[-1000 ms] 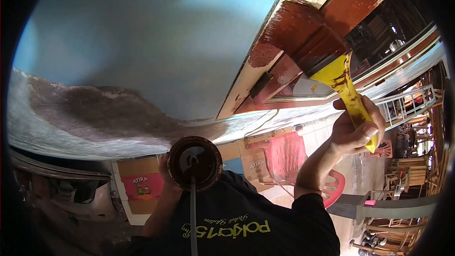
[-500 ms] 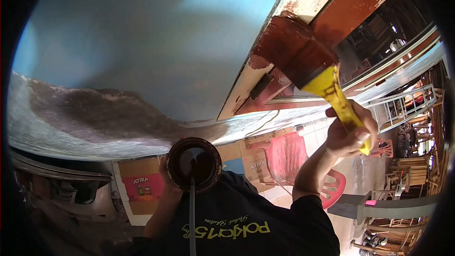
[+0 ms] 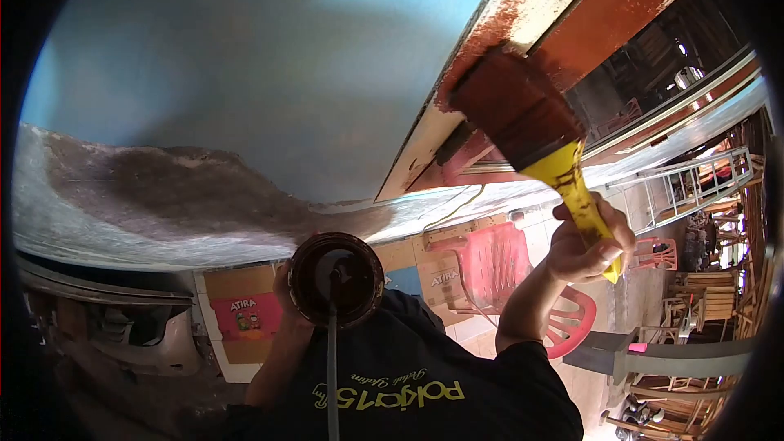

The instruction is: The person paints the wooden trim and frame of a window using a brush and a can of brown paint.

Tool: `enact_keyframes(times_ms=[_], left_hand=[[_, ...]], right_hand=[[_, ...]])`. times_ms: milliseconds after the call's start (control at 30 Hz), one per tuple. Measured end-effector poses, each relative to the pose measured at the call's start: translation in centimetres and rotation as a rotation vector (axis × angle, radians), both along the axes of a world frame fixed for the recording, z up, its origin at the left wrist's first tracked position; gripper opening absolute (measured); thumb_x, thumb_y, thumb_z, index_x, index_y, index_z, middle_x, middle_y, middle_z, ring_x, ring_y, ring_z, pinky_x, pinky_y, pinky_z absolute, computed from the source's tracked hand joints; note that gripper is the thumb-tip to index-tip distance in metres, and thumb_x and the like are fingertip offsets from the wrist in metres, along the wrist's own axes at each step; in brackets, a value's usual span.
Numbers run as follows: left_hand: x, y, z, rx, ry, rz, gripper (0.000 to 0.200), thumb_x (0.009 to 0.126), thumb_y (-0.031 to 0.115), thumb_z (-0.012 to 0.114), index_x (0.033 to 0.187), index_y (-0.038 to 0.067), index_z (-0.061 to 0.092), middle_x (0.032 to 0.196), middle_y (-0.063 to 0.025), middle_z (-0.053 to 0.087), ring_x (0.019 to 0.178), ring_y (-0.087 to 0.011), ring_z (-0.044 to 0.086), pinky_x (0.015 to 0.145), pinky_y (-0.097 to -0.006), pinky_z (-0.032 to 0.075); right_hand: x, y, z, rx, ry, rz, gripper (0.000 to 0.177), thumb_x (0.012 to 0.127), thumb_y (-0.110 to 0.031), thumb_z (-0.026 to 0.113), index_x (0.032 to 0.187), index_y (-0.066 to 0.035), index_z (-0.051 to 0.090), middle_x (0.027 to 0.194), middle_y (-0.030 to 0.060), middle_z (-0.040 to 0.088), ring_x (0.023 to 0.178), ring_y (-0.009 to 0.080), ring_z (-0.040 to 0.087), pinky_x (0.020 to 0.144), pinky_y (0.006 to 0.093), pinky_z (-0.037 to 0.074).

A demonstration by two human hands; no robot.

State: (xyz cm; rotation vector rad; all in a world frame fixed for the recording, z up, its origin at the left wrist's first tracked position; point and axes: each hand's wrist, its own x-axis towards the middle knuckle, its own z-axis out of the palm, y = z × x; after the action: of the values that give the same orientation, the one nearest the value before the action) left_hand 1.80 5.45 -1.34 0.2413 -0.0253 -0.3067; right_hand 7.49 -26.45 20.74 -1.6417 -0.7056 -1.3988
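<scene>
My right hand [image 3: 586, 245] is closed around the yellow handle of a wide paintbrush [image 3: 572, 175]. Its bristles, coated in dark red-brown paint, press against a cream window frame [image 3: 425, 143]. Fresh red-brown paint [image 3: 498, 20] streaks the cream wood just above the brush, and the inner strip beside it is painted reddish brown. Low in front of my chest, my left hand [image 3: 284, 290] grips a round paint can [image 3: 336, 279] from its side; most of its fingers are hidden behind the can. Dark paint fills the can, and a thin grey stick [image 3: 331, 367] crosses its rim.
A blue wall [image 3: 245, 57] with a bare grey patch [image 3: 180, 188] lies left of the frame. Below are a red plastic chair [image 3: 494, 265] and cardboard pieces [image 3: 245, 318]. A metal ladder [image 3: 694, 188], a grey beam-like piece [image 3: 686, 359] and stacked wooden furniture [image 3: 710, 298] are at right.
My right hand and the brush have shifted slightly left, with the bristles a little lower on the frame. More red-brown paint covers the cream strip above them. The can has barely moved.
</scene>
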Motion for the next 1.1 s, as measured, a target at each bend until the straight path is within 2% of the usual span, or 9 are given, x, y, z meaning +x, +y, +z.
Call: enact_keyframes(times_ms=[133,367,500,533,633,700,767,867,1100], left_hand=[[-0.4,0.4,-1.4,-0.010,0.001,-0.014,0.068,0.093,0.043,0.044,0.147,0.003,0.032,0.140,-0.0189,0.047,0.129,-0.0319,0.047,0.108,-0.0474,0.040],[-0.5,0.3,-4.0,0.040,0.052,0.014,0.068,0.093,0.043,0.046,0.146,0.003,0.032,0.140,-0.0190,0.047,0.129,-0.0323,0.047,0.108,-0.0477,0.041],[-0.6,0.4,-4.9,0.086,0.057,0.018,0.070,0.092,0.044,0.046,0.147,0.002,0.031,0.140,-0.0191,0.047,0.129,-0.0323,0.047,0.109,-0.0476,0.040],[-0.6,0.5,-5.0,0.099,0.053,0.029,0.070,0.092,0.044,0.046,0.147,0.002,0.031,0.140,-0.0192,0.047,0.129,-0.0324,0.047,0.109,-0.0476,0.040],[-0.8,0.4,-5.3,0.108,0.060,0.047,0.070,0.093,0.043,0.046,0.147,0.002,0.031,0.140,-0.0198,0.047,0.130,-0.0330,0.046,0.109,-0.0477,0.039],[-0.8,0.5,-5.8,0.083,0.075,0.035,0.069,0.093,0.043,0.046,0.147,0.002,0.031,0.141,-0.0202,0.046,0.131,-0.0333,0.045,0.109,-0.0479,0.039],[-0.7,0.5,-5.8,0.058,0.073,0.013,0.069,0.093,0.043,0.045,0.147,0.002,0.031,0.141,-0.0202,0.046,0.131,-0.0333,0.045,0.109,-0.0479,0.039],[-0.8,0.8,-5.3,0.070,0.055,0.018,0.068,0.093,0.042,0.046,0.146,0.002,0.032,0.141,-0.0196,0.047,0.131,-0.0326,0.045,0.109,-0.0479,0.039],[-0.4,0.3,-4.2,0.006,0.070,-0.009,0.067,0.093,0.043,0.047,0.145,0.003,0.035,0.139,-0.0188,0.048,0.129,-0.0319,0.047,0.109,-0.0477,0.039]], right_hand=[[0.4,0.1,-1.0,-0.164,-0.039,-0.171,0.037,0.100,-0.029,0.044,0.103,0.005,0.059,0.065,0.0177,0.063,0.053,0.0243,0.062,0.047,0.0328,0.051],[-0.4,0.5,-1.5,-0.120,-0.016,-0.058,0.035,0.099,-0.026,0.045,0.100,0.005,0.060,0.062,0.0174,0.060,0.050,0.0247,0.061,0.044,0.0336,0.050],[0.0,0.5,-1.2,-0.152,-0.087,-0.252,0.035,0.099,-0.025,0.044,0.100,0.005,0.060,0.058,0.0156,0.058,0.047,0.0239,0.058,0.040,0.0331,0.047],[-0.4,0.1,-1.2,-0.192,-0.042,-0.171,0.040,0.101,-0.024,0.034,0.108,0.011,0.051,0.063,0.0212,0.058,0.044,0.0250,0.058,0.037,0.0298,0.046],[-0.4,0.3,-1.4,-0.136,-0.061,-0.001,0.039,0.101,-0.024,0.034,0.108,0.011,0.050,0.061,0.0205,0.057,0.044,0.0246,0.058,0.037,0.0288,0.044],[-0.1,0.5,-1.1,-0.327,-0.071,-0.215,0.040,0.102,-0.025,0.035,0.108,0.011,0.050,0.060,0.0204,0.058,0.046,0.0238,0.059,0.039,0.0284,0.044],[0.1,0.2,-1.2,-0.285,-0.030,-0.242,0.039,0.101,-0.024,0.035,0.107,0.011,0.050,0.063,0.0223,0.059,0.046,0.0236,0.059,0.039,0.0287,0.044],[-0.4,0.2,-1.5,-0.049,0.011,-0.007,0.034,0.098,-0.025,0.047,0.107,0.007,0.055,0.063,0.0198,0.061,0.049,0.0226,0.060,0.042,0.0319,0.047],[0.1,-0.2,-1.3,-0.280,-0.017,-0.181,0.040,0.102,-0.027,0.035,0.105,0.010,0.050,0.067,0.0201,0.055,0.047,0.0240,0.059,0.040,0.0301,0.047]])
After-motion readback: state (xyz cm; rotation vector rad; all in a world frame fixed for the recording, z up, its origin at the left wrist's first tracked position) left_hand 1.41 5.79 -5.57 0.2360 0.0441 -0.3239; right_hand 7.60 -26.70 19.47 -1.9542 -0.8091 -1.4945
